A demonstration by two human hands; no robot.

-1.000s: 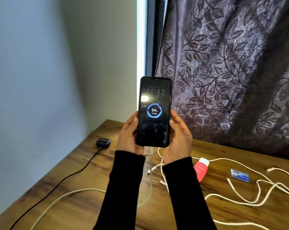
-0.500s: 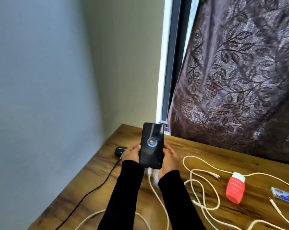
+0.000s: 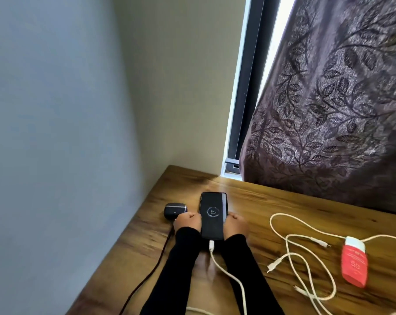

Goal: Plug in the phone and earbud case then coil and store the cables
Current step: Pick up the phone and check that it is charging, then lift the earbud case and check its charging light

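Observation:
A black phone (image 3: 213, 214) lies flat, screen up, near the far left corner of the wooden table (image 3: 272, 208). Its screen shows a charging ring reading 84. A white cable (image 3: 229, 275) is plugged into its near end. My left hand (image 3: 188, 222) grips the phone's left edge and my right hand (image 3: 235, 225) grips its right edge. Just left of the phone sits the dark earbud case (image 3: 174, 210), with a black cable (image 3: 151, 269) running from it toward the table's near edge.
Loose white cables (image 3: 306, 267) sprawl over the table's right half. A red tube with a white cap (image 3: 354, 262) lies among them. A wall runs along the left edge. A patterned curtain (image 3: 329, 110) and a window frame stand behind.
The phone has come down from upright in the air to flat on the table beside the earbud case. Both hands went down with it. The view has tilted up and left.

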